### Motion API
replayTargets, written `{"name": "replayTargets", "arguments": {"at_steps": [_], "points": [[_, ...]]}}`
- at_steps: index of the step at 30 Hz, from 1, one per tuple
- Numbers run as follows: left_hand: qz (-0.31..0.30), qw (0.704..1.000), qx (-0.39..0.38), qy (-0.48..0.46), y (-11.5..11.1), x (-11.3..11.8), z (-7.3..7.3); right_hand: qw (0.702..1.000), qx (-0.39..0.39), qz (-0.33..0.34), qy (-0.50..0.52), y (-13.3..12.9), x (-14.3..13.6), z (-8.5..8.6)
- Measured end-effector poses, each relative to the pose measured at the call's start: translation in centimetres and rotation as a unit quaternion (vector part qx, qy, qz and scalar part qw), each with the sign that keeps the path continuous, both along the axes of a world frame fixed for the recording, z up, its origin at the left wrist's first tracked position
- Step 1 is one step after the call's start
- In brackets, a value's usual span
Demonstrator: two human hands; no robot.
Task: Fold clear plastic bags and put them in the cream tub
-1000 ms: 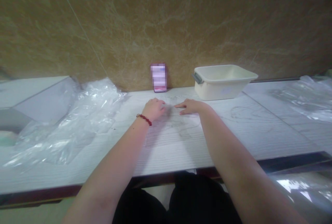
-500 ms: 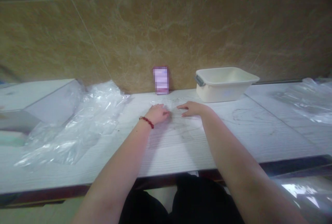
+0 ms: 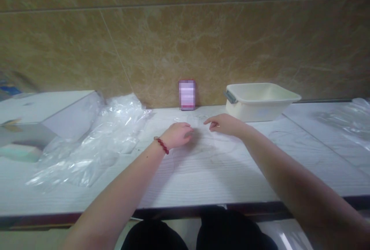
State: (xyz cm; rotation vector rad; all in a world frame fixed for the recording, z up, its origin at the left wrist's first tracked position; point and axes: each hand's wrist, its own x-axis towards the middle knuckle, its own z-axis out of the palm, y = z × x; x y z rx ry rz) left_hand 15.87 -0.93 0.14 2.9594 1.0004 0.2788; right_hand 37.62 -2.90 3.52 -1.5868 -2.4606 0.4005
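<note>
My left hand [image 3: 177,135], with a red bead bracelet [image 3: 162,146] at the wrist, is low over the table with fingers bent and thumb close below them. Thin clear plastic [image 3: 185,119], probably a bag, shows faintly around its fingertips; its outline is hard to follow. My right hand [image 3: 224,123] faces it across a small gap. Its index finger stretches left, the other fingers are curled, and a space shows beneath the index finger. I see nothing held in it. A phone [image 3: 187,95] with a blurred screen leans on the wall beyond both hands.
A cream plastic tub [image 3: 254,109] with a grey handle clip stands behind my right hand. Crumpled clear plastic bags [image 3: 95,138] lie left, beside a white box [image 3: 69,115] and a pale green block [image 3: 20,152]. More clear plastic [image 3: 352,120] lies far right. A tiled wall [image 3: 185,45] bounds the back.
The view has shifted, so the table's things sit lower and further right. My left fingers are more bent, and my right hand's lower fingers have curled in.
</note>
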Motion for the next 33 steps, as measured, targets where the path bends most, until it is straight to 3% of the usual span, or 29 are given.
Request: {"name": "replayTargets", "arguments": {"at_steps": [3,8,11,15,20,26,33], "points": [[-0.012,1.0,-0.016,-0.02,-0.5,-0.8,-0.5,0.998,-0.011,0.067,-0.004,-1.7,-0.5,-0.1],[-0.023,0.997,-0.058,-0.047,-1.0,-1.6,-0.9,0.996,-0.022,0.087,-0.003,-4.6,0.0,-1.0],[-0.03,0.995,-0.078,-0.054,-1.2,-1.6,-0.8,0.987,-0.018,0.156,-0.011,-5.7,1.3,-1.8],[-0.042,0.994,-0.082,-0.058,-1.3,-1.6,-0.8,0.965,0.045,0.257,-0.01,-6.7,2.7,-3.2],[-0.047,0.992,-0.089,-0.072,-1.1,-1.7,-1.0,0.946,0.131,0.296,-0.024,-7.3,2.7,-5.0],[-0.04,0.991,-0.1,-0.084,-0.8,-1.9,-1.3,0.95,0.187,0.248,-0.02,-7.3,2.0,-5.8],[0.006,0.968,-0.2,-0.151,-0.9,-2.4,-0.6,0.987,0.123,0.093,0.047,-6.5,1.4,-4.0]]}}
